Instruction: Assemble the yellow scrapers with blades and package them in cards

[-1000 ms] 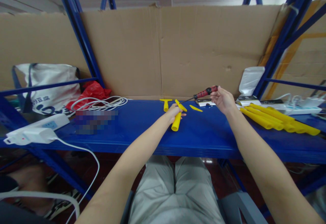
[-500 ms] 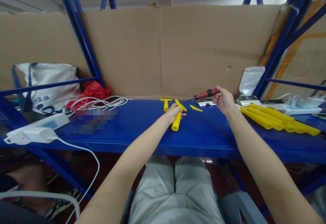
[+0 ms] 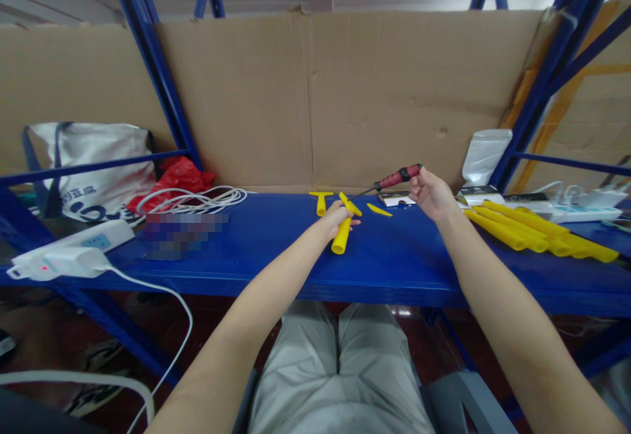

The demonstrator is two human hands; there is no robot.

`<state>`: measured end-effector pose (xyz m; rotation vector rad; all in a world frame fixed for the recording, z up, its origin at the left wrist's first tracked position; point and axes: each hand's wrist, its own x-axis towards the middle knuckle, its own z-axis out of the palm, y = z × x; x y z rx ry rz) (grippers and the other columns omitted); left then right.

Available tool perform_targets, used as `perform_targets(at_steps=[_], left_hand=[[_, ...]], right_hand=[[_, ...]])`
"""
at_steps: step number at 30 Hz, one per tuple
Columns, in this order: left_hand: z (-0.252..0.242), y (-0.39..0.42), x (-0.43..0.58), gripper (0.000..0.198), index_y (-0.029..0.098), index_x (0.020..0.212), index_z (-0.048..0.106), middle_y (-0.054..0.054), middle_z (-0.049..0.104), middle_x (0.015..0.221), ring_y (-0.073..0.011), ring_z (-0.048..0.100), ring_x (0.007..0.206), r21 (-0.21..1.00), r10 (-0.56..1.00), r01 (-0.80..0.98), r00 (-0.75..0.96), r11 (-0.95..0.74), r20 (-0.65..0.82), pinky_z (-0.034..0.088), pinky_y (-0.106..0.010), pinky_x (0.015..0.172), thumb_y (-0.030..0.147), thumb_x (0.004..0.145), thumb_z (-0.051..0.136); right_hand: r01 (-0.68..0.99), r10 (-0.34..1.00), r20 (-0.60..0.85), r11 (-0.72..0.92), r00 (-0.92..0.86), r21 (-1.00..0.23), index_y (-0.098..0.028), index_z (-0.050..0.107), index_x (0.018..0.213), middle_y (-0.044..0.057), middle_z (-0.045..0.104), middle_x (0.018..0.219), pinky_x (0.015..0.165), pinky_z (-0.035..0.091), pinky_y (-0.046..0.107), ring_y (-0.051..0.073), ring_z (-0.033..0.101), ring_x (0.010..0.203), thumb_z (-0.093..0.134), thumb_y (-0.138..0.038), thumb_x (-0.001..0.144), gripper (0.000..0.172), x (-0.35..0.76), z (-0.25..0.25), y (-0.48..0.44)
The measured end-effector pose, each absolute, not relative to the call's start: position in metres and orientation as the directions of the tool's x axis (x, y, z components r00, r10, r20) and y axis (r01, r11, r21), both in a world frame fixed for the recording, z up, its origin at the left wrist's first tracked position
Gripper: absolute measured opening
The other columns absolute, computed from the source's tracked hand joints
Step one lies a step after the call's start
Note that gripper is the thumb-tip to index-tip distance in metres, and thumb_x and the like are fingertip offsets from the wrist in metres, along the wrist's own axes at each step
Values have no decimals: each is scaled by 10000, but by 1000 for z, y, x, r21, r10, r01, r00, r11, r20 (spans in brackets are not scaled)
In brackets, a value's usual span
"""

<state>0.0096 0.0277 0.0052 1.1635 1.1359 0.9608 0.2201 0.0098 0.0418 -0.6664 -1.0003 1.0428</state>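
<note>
My left hand (image 3: 336,218) is closed around a yellow T-shaped piece with a hollow tube handle (image 3: 339,244), its crosspiece tilted and its round end toward me. My right hand (image 3: 432,192) pinches the butt end of a red and black screwdriver (image 3: 396,177) with the fingertips. The thin dark shaft slants down left to the crosspiece; whether its tip sits in a screw is too small to tell. A smaller yellow T-shaped piece (image 3: 321,202) stands behind my left hand. A flat, pointed yellow blade-like piece (image 3: 379,210) lies on the blue shelf (image 3: 276,243) between my hands.
Several yellow tubes (image 3: 513,227) lie at the right, near a white power strip (image 3: 586,214). A small open box (image 3: 397,198) stands behind the screwdriver. To the left are coiled white cable (image 3: 207,198), a red bag (image 3: 180,177) and another power strip (image 3: 98,240). Cardboard (image 3: 384,92) backs the shelf.
My right fingers have shifted slightly on the screwdriver's butt, and its handle end sits a little higher. My left hand and the yellow piece have hardly moved.
</note>
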Motion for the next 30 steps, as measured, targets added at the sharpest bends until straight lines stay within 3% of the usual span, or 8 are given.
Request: perform_targets(at_steps=[3,10,14,18,22,30], left_hand=[[6,28,10,532,225,1229,355,-90,634,1054,-135,665,593,986,967,4,191,168,-166,427,-194,454,27,773,543],[6,27,10,521,219,1230,356,-91,623,1074,-122,657,573,988,972,22,175,154,-155,416,-191,441,-9,780,485],[5,27,11,528,217,1239,352,-91,619,1080,-123,661,575,988,972,28,178,150,-153,419,-188,439,-2,782,497],[5,27,10,535,213,1250,346,-94,625,1077,-132,667,593,988,971,24,185,151,-152,425,-191,443,-1,783,496],[5,26,11,513,207,1239,355,-95,629,1081,-130,667,603,989,970,25,196,144,-146,411,-183,429,-9,789,473],[5,26,11,507,207,1235,353,-94,633,1059,-133,669,602,989,970,30,193,147,-150,409,-180,424,-3,793,488]], right_hand=[[-406,927,311,373,212,-834,-197,441,637,-87,438,478,325,267,155,37,361,369,721,-346,711,326,221,41,12],[-386,949,236,302,209,-872,-198,394,562,-69,371,419,324,263,180,47,341,364,686,-394,717,384,226,39,16],[-356,944,281,325,171,-876,-210,516,667,-86,309,381,329,252,200,59,310,343,690,-463,702,309,227,38,15],[-361,933,313,358,178,-861,-209,551,742,-79,386,416,349,282,196,57,358,356,673,-491,722,308,225,39,13],[-379,921,322,385,220,-842,-199,498,697,-49,536,539,402,354,183,60,474,439,675,-402,753,275,222,41,12],[-389,917,279,377,285,-840,-205,425,658,-79,427,494,366,314,181,49,398,402,745,-399,675,374,227,37,19]])
